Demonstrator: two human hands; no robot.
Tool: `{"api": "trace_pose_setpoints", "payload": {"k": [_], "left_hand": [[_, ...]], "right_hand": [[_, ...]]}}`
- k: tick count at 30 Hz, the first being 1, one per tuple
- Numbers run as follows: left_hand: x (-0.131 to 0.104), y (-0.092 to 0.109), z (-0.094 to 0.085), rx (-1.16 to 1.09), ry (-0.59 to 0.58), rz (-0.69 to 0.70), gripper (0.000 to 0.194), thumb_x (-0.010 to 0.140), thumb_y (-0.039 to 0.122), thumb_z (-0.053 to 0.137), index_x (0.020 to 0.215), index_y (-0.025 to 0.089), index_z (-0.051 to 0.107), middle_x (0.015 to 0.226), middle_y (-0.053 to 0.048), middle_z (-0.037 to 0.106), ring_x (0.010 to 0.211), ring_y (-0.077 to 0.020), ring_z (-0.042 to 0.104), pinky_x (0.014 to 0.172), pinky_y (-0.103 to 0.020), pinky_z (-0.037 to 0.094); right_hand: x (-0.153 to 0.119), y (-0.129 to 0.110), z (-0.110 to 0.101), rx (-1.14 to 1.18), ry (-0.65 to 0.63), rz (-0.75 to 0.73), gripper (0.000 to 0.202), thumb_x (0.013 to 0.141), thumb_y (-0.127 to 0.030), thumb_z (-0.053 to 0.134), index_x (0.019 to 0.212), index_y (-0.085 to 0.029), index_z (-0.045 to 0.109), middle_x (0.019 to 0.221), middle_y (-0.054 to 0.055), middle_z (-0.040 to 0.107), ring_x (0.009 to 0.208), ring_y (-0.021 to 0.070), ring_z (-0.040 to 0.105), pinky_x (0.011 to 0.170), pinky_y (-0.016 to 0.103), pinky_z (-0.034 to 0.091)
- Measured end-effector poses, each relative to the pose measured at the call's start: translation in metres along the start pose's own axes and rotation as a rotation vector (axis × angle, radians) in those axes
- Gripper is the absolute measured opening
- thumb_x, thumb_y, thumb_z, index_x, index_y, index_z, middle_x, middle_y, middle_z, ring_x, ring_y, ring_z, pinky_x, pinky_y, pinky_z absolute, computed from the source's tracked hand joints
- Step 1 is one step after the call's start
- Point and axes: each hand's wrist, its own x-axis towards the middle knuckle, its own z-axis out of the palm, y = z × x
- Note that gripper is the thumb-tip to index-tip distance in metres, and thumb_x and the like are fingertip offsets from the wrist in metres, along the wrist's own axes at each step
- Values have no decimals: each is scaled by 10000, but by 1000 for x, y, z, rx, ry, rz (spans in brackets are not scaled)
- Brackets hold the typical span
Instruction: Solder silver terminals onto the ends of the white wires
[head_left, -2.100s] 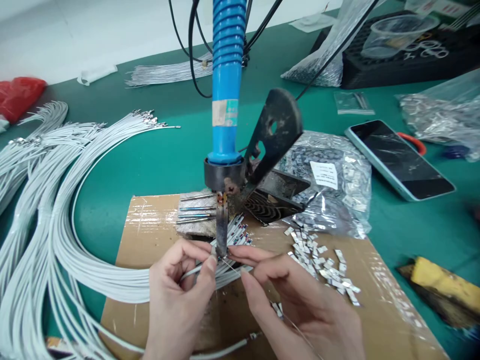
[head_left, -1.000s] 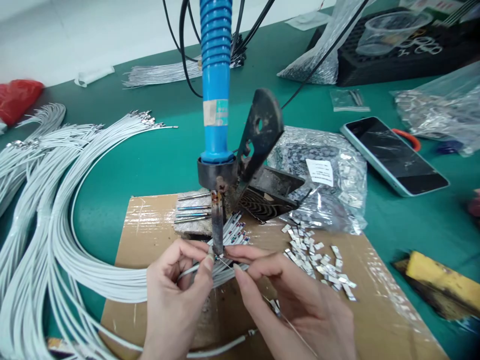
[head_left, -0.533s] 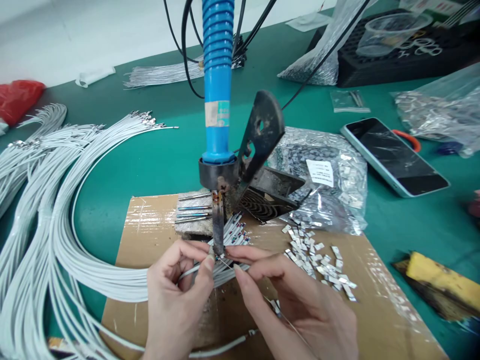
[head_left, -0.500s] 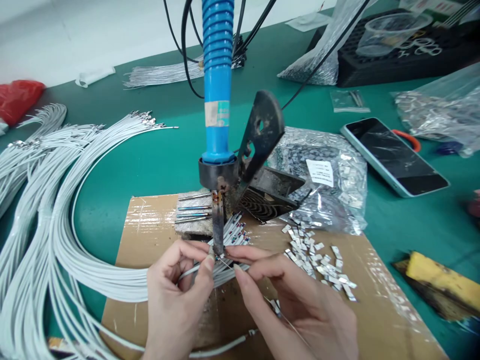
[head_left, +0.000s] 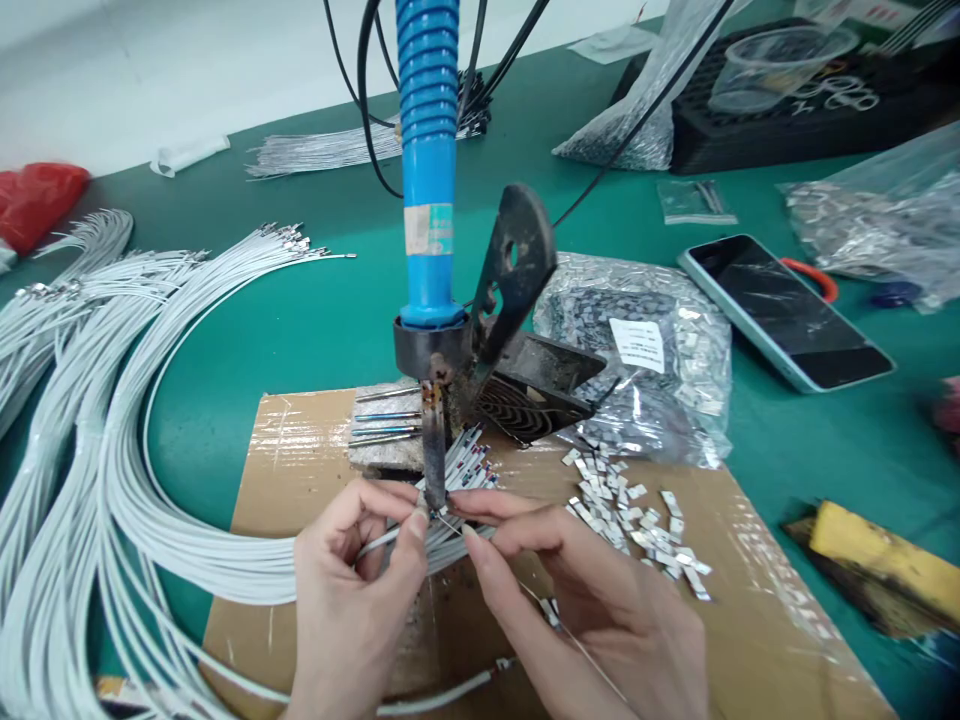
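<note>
A soldering iron with a blue handle point(head_left: 429, 160) hangs upright, its dark tip point(head_left: 433, 460) pointing down between my hands. My left hand point(head_left: 360, 580) pinches the end of a white cable point(head_left: 381, 541) right beside the tip. My right hand point(head_left: 592, 600) is closed on a thin solder wire point(head_left: 596, 662), whose end reaches to the tip. Small metal tabs point(head_left: 551, 612) show by the right palm; whether they are held or lie below, I cannot tell. At the joint, fingers and tip partly hide the cable end. More white cables point(head_left: 232, 560) run behind my left hand.
Cardboard point(head_left: 300, 440) lies under the work. Loose metal tabs point(head_left: 645, 525) are scattered at right, near a bag of parts point(head_left: 697, 350) and a phone point(head_left: 784, 310). A black metal bracket point(head_left: 517, 270) juts beside the iron. A yellow sponge point(head_left: 885, 560) sits far right.
The soldering iron has shifted very slightly left, its bracket with it. My right hand and the solder wire have moved a little left; my left hand stays in place.
</note>
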Motion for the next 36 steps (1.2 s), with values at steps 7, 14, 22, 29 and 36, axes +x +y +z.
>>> {"api": "trace_pose_setpoints", "payload": {"k": [7, 14, 22, 29, 36], "left_hand": [[-5, 6, 11, -59, 132, -45, 143, 684, 129, 799, 608, 207, 706, 718, 16, 755, 576, -89, 635, 505, -131, 453], [-6, 9, 13, -65, 119, -60, 150, 677, 129, 812, 605, 202, 703, 715, 8, 749, 591, -103, 640, 522, -146, 462], [-3, -1, 2, 15, 36, 0, 146, 755, 131, 786, 651, 203, 714, 751, -1, 770, 575, -95, 611, 481, -142, 428], [0, -3, -2, 11, -10, 22, 144, 776, 118, 780, 677, 207, 727, 775, 3, 784, 615, -101, 673, 528, -136, 492], [0, -1, 2, -2, -19, 17, 154, 734, 94, 789, 658, 208, 720, 772, 6, 791, 663, -121, 723, 571, -144, 533]], "right_hand": [[1, 0, -1, -11, 6, -30, 170, 882, -157, 741, 755, -260, 694, 995, 22, 852, 891, 204, 831, 817, 249, 645], [-1, 2, 0, -18, 4, -19, 176, 892, -141, 732, 774, -269, 703, 1010, 0, 843, 920, 184, 821, 853, 245, 618], [0, 6, -2, -15, -24, -62, 191, 885, -110, 731, 797, -278, 709, 1034, -18, 845, 952, 177, 818, 866, 230, 614], [1, 8, -1, -5, -40, -66, 186, 900, -117, 723, 823, -283, 691, 1047, -32, 838, 969, 165, 815, 878, 222, 612], [-1, 10, -6, -36, -73, -62, 172, 912, -128, 719, 834, -280, 696, 1074, -29, 833, 998, 151, 807, 910, 208, 587]]}}
